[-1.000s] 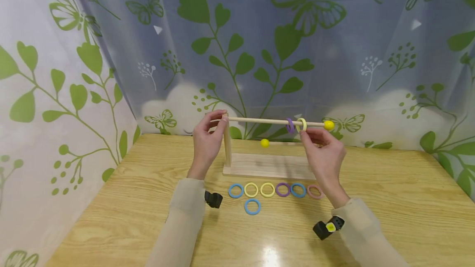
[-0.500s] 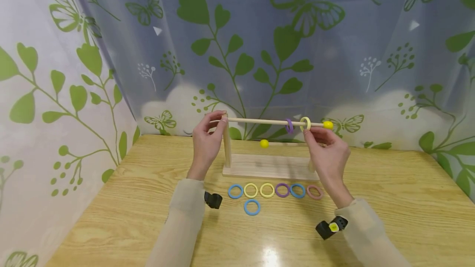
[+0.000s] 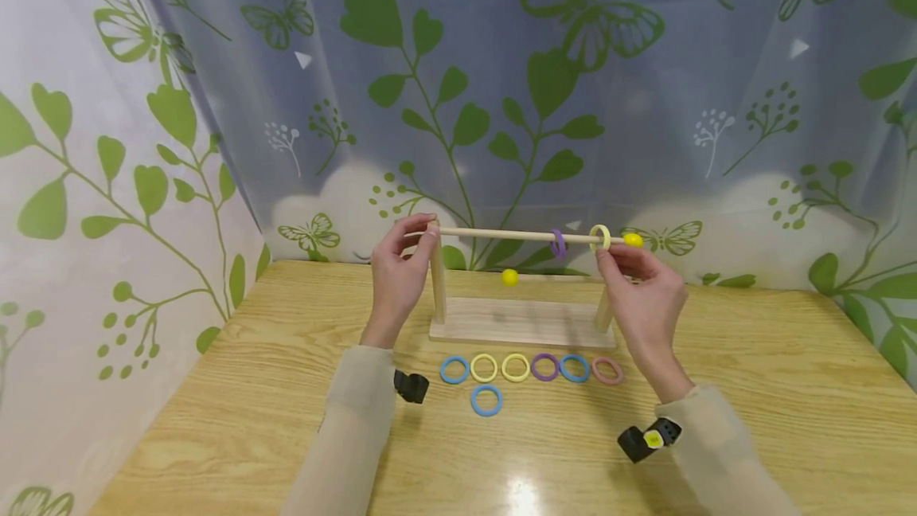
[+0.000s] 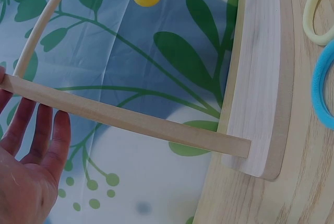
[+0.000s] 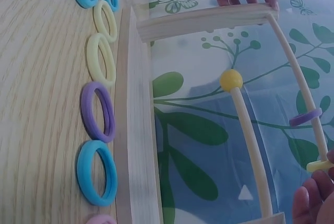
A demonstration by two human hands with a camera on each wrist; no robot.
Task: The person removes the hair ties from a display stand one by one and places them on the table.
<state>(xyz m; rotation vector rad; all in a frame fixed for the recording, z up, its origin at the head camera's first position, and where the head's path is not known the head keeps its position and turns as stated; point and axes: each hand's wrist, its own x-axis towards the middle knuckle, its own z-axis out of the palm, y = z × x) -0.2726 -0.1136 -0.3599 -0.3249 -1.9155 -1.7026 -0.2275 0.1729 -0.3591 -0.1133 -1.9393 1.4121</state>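
My left hand (image 3: 403,273) grips the top of the left post (image 3: 438,277) of a wooden stand, where the upper rod (image 3: 494,234) meets it. This rod runs rightward to a yellow ball (image 3: 633,240) at its tip. A purple ring (image 3: 558,243) hangs on the rod. Farther right, a pale yellow ring (image 3: 600,236) encircles the same rod, and my right hand (image 3: 645,289) pinches its lower edge between thumb and fingers. In the right wrist view the yellow ring (image 5: 319,166) shows edge-on at the fingertips. A lower rod (image 5: 253,151) carries another yellow ball (image 5: 231,80).
The stand's base (image 3: 523,321) lies on the wood-grain table (image 3: 286,388). In front of it are several rings in a row, including a purple one (image 3: 545,367) and a pink one (image 3: 607,371). A blue ring (image 3: 486,400) lies nearer. A patterned curtain (image 3: 458,102) hangs behind.
My right hand has slid the pale yellow ring rightward along the upper rod, away from the purple ring and closer to the ball at the tip. My left hand has stayed on the post.
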